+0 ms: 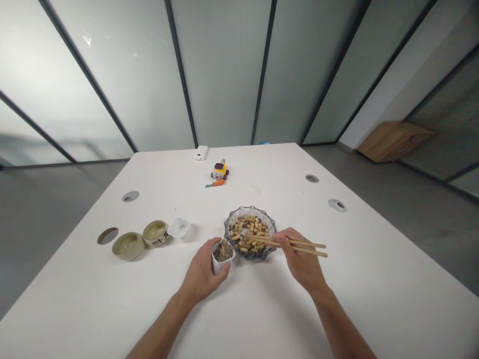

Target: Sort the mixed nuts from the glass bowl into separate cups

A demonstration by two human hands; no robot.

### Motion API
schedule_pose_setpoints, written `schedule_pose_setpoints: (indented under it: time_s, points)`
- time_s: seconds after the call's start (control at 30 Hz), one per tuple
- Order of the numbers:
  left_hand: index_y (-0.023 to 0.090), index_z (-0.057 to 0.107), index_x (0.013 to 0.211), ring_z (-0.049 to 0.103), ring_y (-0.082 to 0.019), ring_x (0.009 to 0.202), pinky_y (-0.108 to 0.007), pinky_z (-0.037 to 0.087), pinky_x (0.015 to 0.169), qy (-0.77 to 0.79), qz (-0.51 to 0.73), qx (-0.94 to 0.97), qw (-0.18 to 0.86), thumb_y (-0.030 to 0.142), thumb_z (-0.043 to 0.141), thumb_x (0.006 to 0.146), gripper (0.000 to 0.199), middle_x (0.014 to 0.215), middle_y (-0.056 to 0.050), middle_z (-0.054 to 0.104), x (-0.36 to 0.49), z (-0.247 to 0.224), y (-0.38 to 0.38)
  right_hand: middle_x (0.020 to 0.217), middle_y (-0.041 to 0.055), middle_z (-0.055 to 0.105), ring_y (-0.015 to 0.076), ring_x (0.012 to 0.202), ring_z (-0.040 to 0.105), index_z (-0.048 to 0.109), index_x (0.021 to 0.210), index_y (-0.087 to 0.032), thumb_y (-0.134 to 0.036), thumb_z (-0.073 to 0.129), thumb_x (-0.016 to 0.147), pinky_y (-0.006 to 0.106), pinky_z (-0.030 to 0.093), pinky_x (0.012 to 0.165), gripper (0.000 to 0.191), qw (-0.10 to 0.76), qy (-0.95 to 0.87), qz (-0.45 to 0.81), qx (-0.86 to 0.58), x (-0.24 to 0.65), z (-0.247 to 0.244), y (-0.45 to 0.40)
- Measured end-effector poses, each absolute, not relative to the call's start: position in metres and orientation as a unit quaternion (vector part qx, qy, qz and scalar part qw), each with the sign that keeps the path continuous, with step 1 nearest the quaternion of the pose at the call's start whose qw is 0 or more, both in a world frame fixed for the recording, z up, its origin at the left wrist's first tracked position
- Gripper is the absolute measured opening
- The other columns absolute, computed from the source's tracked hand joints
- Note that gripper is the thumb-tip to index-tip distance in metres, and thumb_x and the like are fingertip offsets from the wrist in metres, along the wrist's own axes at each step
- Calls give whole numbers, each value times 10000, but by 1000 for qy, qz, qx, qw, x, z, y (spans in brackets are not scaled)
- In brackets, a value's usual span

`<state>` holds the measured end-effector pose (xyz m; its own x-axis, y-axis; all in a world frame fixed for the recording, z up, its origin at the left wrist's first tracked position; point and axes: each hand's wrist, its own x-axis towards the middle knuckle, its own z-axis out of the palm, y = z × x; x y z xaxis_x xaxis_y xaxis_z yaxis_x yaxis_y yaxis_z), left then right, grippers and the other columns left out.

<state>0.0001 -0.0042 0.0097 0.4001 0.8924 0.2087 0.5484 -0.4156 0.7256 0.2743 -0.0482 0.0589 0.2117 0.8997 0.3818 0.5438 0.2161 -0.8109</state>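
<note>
My left hand (205, 269) is wrapped round a small white cup (220, 266) filled with striped sunflower seeds (223, 251). Right beside the cup stands a scalloped glass bowl (270, 223) holding what look like peanuts (254, 227) mixed with darker bits. In my right hand (301, 262) is a pair of wooden chopsticks (309, 247), pointing left. Their tips lie over the nuts in the bowl, near a small pale, whitish piece (245, 232); whether they grip it I cannot tell.
Left of the cup stand a white square bowl (180, 230) and two olive-green bowls, one with lettering (155, 234), one plain (128, 247). Farther back lie a toy truck (220, 170), an orange-handled screwdriver (216, 183) and a white box (201, 153). Several round holes pierce the white table (262, 309).
</note>
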Motion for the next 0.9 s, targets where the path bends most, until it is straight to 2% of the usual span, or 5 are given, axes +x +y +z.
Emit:
schedule_pose_setpoints:
  time_s: [0.27,0.47,0.67,0.8,0.9]
  points:
    - [183,511,1341,675,-335,1178,-530,535,1049,456,300,786,289,328,634,835,540,1288,-155,681,0,10,-5,675,13,651,156,639,644,647,705,-219,-487,437,1068,263,503,609,498,506,-596,162,-602,281,69,-54]
    - [181,513,1355,671,-343,1196,-537,535,1048,460,308,781,290,342,650,825,570,1294,-159,685,-2,5,-5,839,19,692,156,770,663,715,876,-228,-377,530,1051,270,519,722,295,472,-644,82,-597,278,58,-51]
    - [174,507,1366,663,-348,1211,-547,526,1061,468,298,778,295,356,646,838,576,1307,-169,679,-3,4,-5,826,28,693,164,770,659,703,893,-216,-379,506,1056,280,512,717,303,482,-612,-3,-627,283,60,-52]
    - [176,514,1365,665,-345,1209,-539,528,1063,475,299,774,294,362,649,842,572,1307,-165,681,-2,5,-5,756,31,683,168,720,660,680,795,-210,-443,467,1059,288,511,698,412,472,-589,29,-655,283,64,-55]
    - [182,517,1367,665,-340,1213,-530,524,1073,476,298,775,291,359,653,843,569,1309,-158,682,-3,5,-5,661,25,671,173,640,672,642,725,-211,-516,442,1053,292,526,652,490,490,-544,134,-668,277,66,-55]
